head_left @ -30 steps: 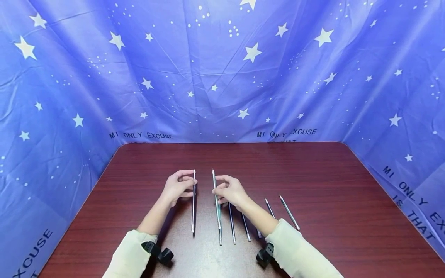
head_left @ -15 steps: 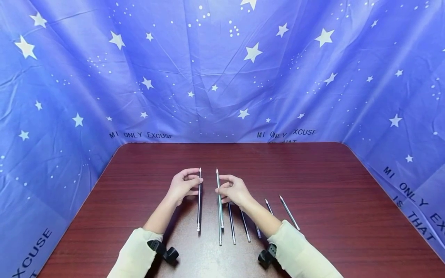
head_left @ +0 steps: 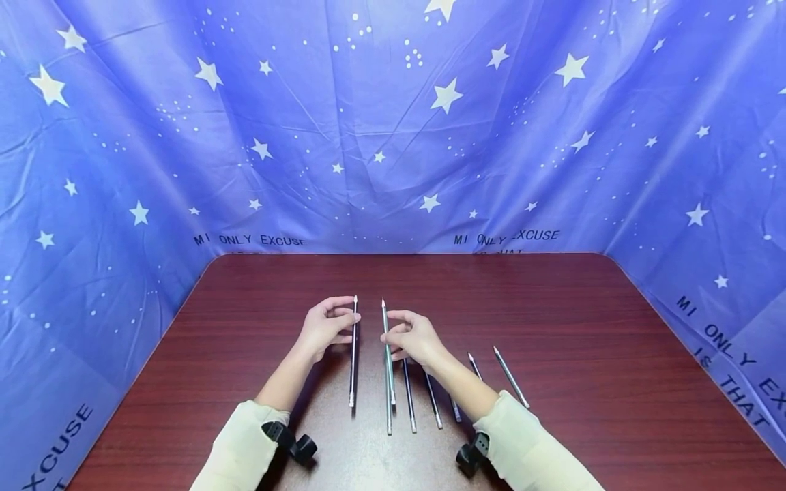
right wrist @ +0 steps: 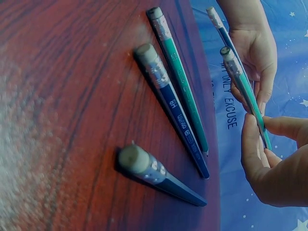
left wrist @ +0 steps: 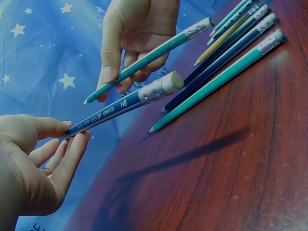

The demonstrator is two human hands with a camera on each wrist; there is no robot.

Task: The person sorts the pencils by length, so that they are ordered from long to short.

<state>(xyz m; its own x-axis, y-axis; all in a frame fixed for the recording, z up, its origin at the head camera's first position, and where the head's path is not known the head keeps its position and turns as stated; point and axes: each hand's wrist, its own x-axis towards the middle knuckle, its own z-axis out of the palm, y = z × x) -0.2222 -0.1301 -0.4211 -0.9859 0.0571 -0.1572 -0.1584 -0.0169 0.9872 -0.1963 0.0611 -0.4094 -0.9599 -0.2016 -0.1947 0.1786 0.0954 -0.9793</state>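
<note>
My left hand pinches a dark blue pencil marked HB near its sharpened end, thumb against fingertips. Its white eraser points toward me. A short gap to the right, my right hand pinches a green pencil in the same way, eraser end also nearer me. Both pencils are raised above the table, roughly parallel. Beneath the right hand another green pencil lies on the table, with a dark blue pencil beside it. In the head view, the right hand and forearm partly hide the lying pencils.
Several more pencils lie fanned out to the right on the reddish-brown table, among them a dark-barrelled one and a separate one at the far right. A blue star-patterned curtain encloses the back and sides.
The left hand has moved slightly right with its dark blue pencil, nearer the right hand. The right hand and its green pencil shifted a little right, then stayed almost still.
</note>
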